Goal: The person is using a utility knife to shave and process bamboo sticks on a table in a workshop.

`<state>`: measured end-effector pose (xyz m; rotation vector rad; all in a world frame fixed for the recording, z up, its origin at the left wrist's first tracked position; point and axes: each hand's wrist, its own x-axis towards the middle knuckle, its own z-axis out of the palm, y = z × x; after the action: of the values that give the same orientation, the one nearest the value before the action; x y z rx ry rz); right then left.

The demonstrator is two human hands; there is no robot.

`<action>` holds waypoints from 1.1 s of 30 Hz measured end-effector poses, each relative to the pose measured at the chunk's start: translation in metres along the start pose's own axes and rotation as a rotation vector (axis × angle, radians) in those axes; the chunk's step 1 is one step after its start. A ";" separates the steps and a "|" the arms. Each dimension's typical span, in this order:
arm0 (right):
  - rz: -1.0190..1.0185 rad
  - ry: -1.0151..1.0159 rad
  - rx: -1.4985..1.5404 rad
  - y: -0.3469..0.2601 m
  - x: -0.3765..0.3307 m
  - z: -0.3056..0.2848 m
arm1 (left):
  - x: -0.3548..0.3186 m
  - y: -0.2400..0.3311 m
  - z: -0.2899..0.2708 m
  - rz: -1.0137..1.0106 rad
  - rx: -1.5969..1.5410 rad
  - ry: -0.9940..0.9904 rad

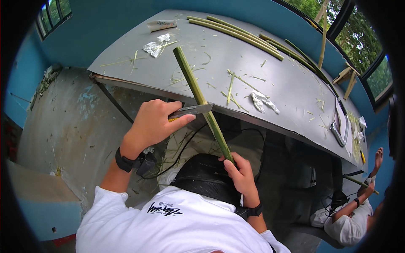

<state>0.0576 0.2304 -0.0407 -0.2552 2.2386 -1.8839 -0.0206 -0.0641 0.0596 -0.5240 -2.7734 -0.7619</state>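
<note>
— What is the left hand [154,122] doing?
— Gripping a knife [192,110], fingers curled shut, pressing its blade across the green bamboo strip [201,101].
— And the strip?
— It is slanting over the grey table [278,80] edge, the right hand [241,175] pinching its lower end closed

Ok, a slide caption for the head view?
Left hand presses a knife against a green stalk held by the right hand.

The knife's [190,111] handle is buried inside the left hand [154,122], only the blade showing. The green stalk's [201,103] lower end vanishes into the right hand [241,175]. At the right rim, a co-worker [350,221] is cut off, blurred and tiny.
</note>
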 end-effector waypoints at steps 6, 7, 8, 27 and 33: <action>-0.027 0.022 -0.035 -0.001 -0.001 0.001 | -0.002 0.008 -0.003 -0.051 0.042 -0.001; -0.037 0.029 -0.051 -0.002 -0.001 0.001 | -0.002 0.010 -0.005 -0.052 0.049 0.007; -0.049 0.031 -0.065 -0.003 -0.001 0.001 | -0.003 0.011 -0.006 -0.056 0.060 0.016; -0.062 -0.026 -0.028 -0.010 -0.006 -0.005 | -0.025 -0.093 -0.108 -0.581 0.335 0.807; 0.060 -0.038 0.215 -0.007 -0.001 0.008 | -0.010 -0.066 -0.066 -0.314 0.088 0.594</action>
<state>0.0607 0.2221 -0.0353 -0.1854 1.9760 -2.0475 -0.0300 -0.1550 0.0822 0.1483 -2.3272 -0.7075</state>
